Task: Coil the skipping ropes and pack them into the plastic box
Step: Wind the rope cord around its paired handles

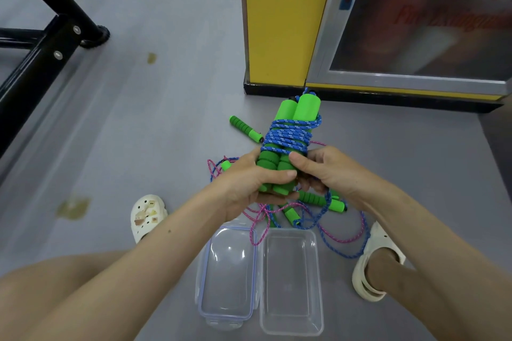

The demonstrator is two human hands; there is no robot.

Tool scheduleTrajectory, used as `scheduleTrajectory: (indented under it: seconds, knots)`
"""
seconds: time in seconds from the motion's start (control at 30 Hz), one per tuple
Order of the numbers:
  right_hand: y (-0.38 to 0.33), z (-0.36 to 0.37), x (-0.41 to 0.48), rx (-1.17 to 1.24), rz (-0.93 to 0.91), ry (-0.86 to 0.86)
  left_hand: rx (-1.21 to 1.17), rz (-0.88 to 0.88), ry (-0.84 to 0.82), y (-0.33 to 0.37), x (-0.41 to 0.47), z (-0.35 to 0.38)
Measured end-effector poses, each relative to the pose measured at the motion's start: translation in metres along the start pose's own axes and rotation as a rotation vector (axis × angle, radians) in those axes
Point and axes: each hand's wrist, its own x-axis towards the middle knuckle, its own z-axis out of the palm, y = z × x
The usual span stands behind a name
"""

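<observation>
Raised just beyond the plastic box [320, 285], your left hand [249, 183] gripped the coiled rope bundle [288, 138] by its foam handles [303, 108] and your right hand [327, 171] curled round its side; light, soft and springy, it probably wanted holding across the windings.

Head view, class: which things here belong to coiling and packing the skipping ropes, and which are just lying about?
Job: blue rope coiled round two green foam handles, held by left hand and right hand; loose pink and blue ropes with green handles on the floor; clear rectangular plastic box; clear blue-edged lid.
Lying about: black metal frame; yellow pillar; glass-fronted cabinet.
</observation>
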Motion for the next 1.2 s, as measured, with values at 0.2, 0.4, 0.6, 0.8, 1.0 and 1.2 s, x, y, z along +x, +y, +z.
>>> scheduleTrajectory:
  seconds: [0.2, 0.4, 0.6, 0.8, 1.0, 1.2]
  knots:
    - [0.004, -0.001, 0.004, -0.163, 0.019, 0.069, 0.261, 0.148, 0.235, -0.007, 0.007, 0.001]
    - [0.005, 0.0, 0.004, -0.206, 0.047, 0.046, 0.446, 0.262, 0.354, -0.013, 0.011, 0.0]
    - [0.005, -0.004, 0.005, -0.259, 0.061, 0.094, 0.664, 0.3, 0.532, -0.012, 0.013, -0.007]
    - [0.004, 0.001, 0.005, -0.163, 0.061, 0.055, 1.006, 0.316, 0.626, -0.011, 0.007, 0.003]
    - [-0.001, 0.005, 0.001, -0.061, 0.043, 0.005, 1.091, 0.396, 0.667, -0.013, 0.004, 0.008]
    - [0.001, 0.011, 0.002, -0.142, 0.064, -0.039, 1.18, 0.472, 0.641, -0.022, 0.005, 0.011]
